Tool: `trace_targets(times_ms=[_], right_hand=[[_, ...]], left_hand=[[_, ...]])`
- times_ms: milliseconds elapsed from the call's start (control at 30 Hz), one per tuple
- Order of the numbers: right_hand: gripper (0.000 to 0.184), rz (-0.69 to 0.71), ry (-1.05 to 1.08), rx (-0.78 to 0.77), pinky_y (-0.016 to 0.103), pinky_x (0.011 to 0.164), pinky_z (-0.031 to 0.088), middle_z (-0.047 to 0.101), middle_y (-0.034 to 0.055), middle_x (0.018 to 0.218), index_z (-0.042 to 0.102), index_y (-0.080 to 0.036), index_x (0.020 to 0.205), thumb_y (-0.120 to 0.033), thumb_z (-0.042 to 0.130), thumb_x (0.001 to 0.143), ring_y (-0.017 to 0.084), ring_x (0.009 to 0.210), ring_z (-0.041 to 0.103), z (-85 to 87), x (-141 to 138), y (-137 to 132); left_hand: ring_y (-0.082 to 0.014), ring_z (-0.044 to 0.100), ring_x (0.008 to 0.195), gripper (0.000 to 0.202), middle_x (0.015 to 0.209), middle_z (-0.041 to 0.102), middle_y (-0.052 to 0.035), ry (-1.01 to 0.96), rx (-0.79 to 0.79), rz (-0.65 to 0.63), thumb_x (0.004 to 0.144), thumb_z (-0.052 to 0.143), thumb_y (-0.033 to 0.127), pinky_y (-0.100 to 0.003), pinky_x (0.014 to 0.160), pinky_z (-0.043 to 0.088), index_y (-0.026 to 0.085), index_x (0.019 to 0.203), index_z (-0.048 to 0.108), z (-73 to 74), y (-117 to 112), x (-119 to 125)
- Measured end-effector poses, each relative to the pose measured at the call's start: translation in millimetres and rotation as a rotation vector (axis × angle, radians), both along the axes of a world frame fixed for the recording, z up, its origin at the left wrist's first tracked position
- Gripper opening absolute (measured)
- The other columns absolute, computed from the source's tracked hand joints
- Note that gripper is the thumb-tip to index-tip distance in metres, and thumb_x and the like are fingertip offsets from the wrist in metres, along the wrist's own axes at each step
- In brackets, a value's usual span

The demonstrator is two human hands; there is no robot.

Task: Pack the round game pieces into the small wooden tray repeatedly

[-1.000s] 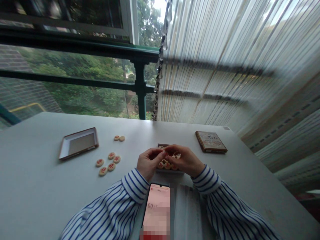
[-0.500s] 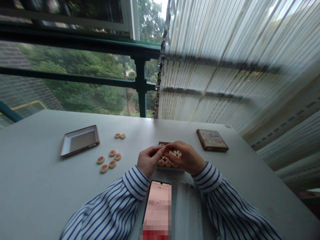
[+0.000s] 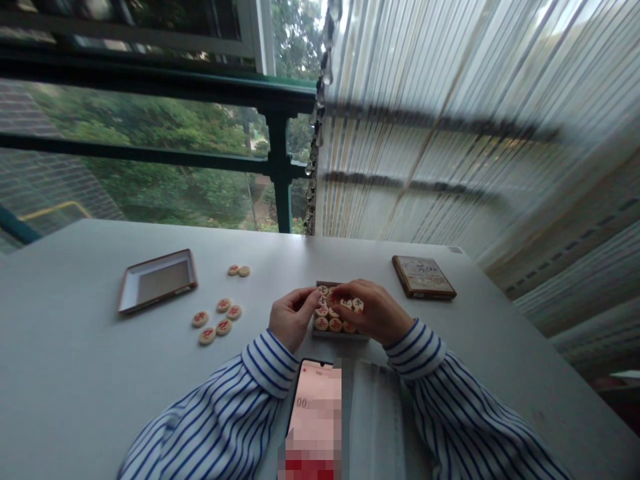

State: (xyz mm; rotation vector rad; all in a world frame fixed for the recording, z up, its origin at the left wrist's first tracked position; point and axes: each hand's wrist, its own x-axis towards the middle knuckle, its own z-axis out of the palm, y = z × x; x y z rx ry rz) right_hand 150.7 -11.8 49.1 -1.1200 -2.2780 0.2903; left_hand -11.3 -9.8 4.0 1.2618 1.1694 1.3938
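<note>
A shallow box [image 3: 341,337] holds round wooden Chinese chess pieces [image 3: 335,325] with red or dark characters, laid in rows. My left hand [image 3: 290,319] is at the box's left edge, thumb and forefinger close together; whatever is between them, if anything, is hidden. Curved over the box's right side, my right hand [image 3: 373,313] has its fingertips and thumb drawn in around a piece among the others. Its fingers cover part of the rows.
Left of the box lie several loose red-marked pieces [image 3: 223,327], with two more pieces [image 3: 239,271] farther back. A box lid [image 3: 159,280] rests at the far left, a closed box [image 3: 424,277] at the right. A phone [image 3: 317,407] and a translucent sleeve [image 3: 376,420] lie in front.
My hands, whose fingertips met over the box, have moved slightly apart. The left drew back to the left; the right fingertips are lower among the pieces. The view shifted a little.
</note>
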Motion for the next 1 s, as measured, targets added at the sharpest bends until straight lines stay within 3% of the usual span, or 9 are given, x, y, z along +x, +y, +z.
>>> trace_targets(times_ms=[200,567,1000], right_hand=[[0.020,-0.031,-0.032,-0.006,0.028,0.069,0.043,0.064,0.0050,0.080,0.061,-0.018,0.091,-0.027,0.056,0.074,0.015,0.073,0.056,3.7,8.0,3.0],[0.021,-0.075,-0.072,-0.005,0.028,0.070,0.044,0.064,0.0059,0.079,0.062,-0.017,0.092,-0.029,0.052,0.077,0.015,0.073,0.056,6.1,18.4,6.7],[0.021,-0.126,-0.120,0.006,0.028,0.068,0.045,0.065,0.0056,0.078,0.062,-0.018,0.091,-0.029,0.052,0.077,0.015,0.070,0.057,0.2,33.5,14.7]], left_hand=[[-0.0135,0.058,0.062,0.029,0.078,0.066,-0.0057,0.225,0.026,0.125,0.066,0.059,0.034,-0.024,0.056,0.047,0.015,0.086,0.066,-14.1,9.7,-9.0],[-0.0138,0.056,0.055,0.028,0.064,0.065,-0.0039,0.416,0.043,0.005,0.065,0.058,0.031,-0.023,0.052,0.045,0.015,0.088,0.066,-16.6,6.0,-8.0],[-0.0140,0.056,0.055,0.026,0.064,0.064,-0.0025,0.434,0.058,0.010,0.066,0.057,0.028,-0.024,0.055,0.045,0.017,0.087,0.066,-16.4,5.3,-8.8]])
